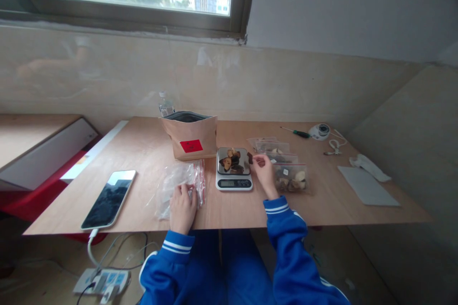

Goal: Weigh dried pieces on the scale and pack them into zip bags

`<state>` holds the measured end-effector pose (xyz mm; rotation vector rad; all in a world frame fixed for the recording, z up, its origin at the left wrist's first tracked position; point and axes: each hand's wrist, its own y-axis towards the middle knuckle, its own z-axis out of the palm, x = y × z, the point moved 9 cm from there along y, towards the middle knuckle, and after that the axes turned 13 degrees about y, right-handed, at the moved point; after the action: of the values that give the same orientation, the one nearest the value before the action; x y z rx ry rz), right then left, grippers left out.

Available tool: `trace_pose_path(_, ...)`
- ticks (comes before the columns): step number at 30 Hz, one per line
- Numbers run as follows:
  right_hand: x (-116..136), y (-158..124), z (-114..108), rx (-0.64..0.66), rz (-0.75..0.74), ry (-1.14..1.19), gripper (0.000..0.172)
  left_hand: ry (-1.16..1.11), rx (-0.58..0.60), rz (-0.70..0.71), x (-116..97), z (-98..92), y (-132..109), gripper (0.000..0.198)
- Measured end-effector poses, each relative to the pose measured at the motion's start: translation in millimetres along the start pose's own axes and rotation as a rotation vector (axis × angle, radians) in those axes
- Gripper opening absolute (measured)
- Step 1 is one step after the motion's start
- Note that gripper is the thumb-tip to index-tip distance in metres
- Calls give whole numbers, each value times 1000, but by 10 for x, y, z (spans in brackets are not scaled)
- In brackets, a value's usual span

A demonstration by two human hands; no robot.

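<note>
My right hand pinches a dark brown dried slice at the right edge of a white kitchen scale. Several brown and tan dried slices lie on the scale's steel plate. To the left, my left hand rests on a pile of clear zip bags with red seal strips; its fingers are spread and slightly bent. Behind the bags stands an open brown kraft pouch with a red label; its contents are hidden. Several filled zip bags of dried pieces lie right of the scale.
A phone on a charging cable lies at left. A plastic bottle stands behind the pouch. At the back right are a screwdriver and a white dome camera. A grey-white sheet lies near the right edge.
</note>
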<state>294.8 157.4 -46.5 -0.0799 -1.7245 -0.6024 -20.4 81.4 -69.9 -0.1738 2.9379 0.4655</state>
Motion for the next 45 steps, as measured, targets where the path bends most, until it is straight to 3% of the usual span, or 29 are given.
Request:
trace_pose_path(4,96,-14,-110,-189,-11,36,17,0,-10,-5,-2,-18,1,18)
trace_pose_path(9,98,-68,111,21,-43,-59,20,-9,-12,-4,-3,-29,2,19)
trace_pose_path(16,75,-255,-37,197,-247,-368,27,2,-10,0,1,-19,-2,19)
trace_pose_path(20,-47,-326,-34,293,-288,-482,33,23,2,-6,5,-10,-1,20)
trace_pose_path(26,-128,-313,-40,320,-263,-513,30,3,3,-2,-2,-14,3,20)
trace_pose_path(32,68,-170,-72,241,-175,-367,26,-12,0,-3,-1,-17,0,19)
trace_pose_path(35,307,-24,120,241,-130,-209,25,-24,-4,-4,2,-15,-3,19)
trace_pose_path(39,643,138,600,350,-201,-162,23,-36,-19,1,6,-17,-7,18)
trace_pose_path(45,474,200,1078,509,-173,-140,20,-59,-18,1,17,-16,-5,18)
